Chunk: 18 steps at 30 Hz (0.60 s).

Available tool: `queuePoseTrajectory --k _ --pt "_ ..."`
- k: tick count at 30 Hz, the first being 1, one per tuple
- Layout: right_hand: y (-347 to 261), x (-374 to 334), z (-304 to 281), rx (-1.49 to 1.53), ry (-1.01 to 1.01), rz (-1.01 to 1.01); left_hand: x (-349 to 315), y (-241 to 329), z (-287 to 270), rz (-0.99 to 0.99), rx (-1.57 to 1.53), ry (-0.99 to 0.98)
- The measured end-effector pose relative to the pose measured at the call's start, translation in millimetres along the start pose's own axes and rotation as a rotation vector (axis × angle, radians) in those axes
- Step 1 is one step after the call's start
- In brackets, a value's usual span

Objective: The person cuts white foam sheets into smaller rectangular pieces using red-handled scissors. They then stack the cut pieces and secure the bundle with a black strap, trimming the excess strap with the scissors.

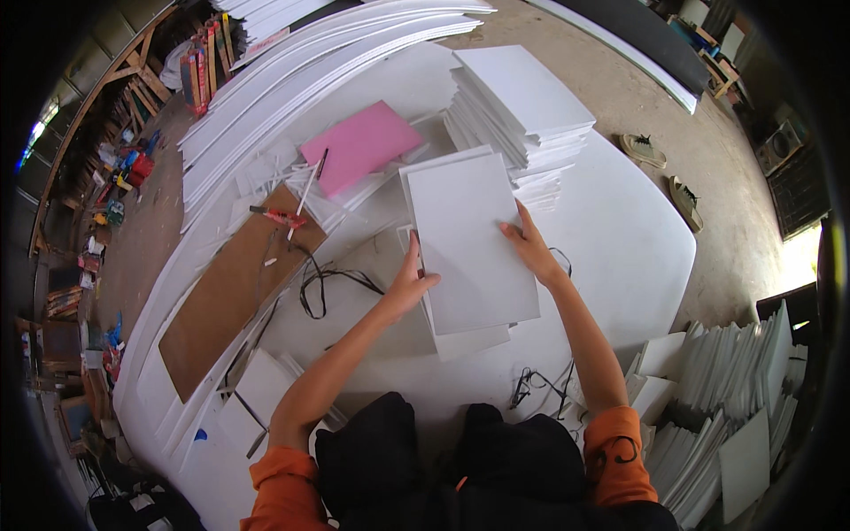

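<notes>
A white rectangular board (pixel 474 239) lies between my two hands, over further white boards (pixel 474 343) whose edges stick out beneath it. My left hand (pixel 410 285) grips its left edge, the thumb pointing in over the face. On the opposite edge, my right hand (pixel 531 248) has its thumb on the top face and its fingers along the side. How far the fingers reach underneath is hidden. Just beyond the boards stands a tall stack of similar white boards (pixel 522 84). A pink sheet (pixel 363 146) rests to the far left of my hands.
A brown panel (pixel 239 292) lies at left, with a red-handled tool (pixel 282 217) and white strips on it. Black straps (pixel 323 283) trail nearby. Large white sheets (pixel 310 75) are piled behind. More boards (pixel 735 380) stand at lower right. Shoes (pixel 644 150) lie on the floor.
</notes>
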State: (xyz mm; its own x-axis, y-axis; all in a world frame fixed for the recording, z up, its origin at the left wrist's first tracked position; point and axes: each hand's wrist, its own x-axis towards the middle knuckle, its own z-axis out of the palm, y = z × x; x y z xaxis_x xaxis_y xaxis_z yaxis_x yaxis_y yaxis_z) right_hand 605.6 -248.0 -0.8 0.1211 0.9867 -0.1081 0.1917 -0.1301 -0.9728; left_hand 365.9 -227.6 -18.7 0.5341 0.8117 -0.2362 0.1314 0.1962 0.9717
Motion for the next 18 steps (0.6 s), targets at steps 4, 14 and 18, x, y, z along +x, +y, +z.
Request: queuePoseTrajectory --k 4,14,18 --pt "58 -14 25 -0.147 -0.079 0.059 -33 -70 8 0.010 0.108 0.008" --pt "65 8 0 -0.588 0.436 -0.343 -16 -39 10 0.223 0.766 0.380" --pt "-12 74 -107 -0.451 0.820 -0.502 88 44 10 0.417 0.549 0.267"
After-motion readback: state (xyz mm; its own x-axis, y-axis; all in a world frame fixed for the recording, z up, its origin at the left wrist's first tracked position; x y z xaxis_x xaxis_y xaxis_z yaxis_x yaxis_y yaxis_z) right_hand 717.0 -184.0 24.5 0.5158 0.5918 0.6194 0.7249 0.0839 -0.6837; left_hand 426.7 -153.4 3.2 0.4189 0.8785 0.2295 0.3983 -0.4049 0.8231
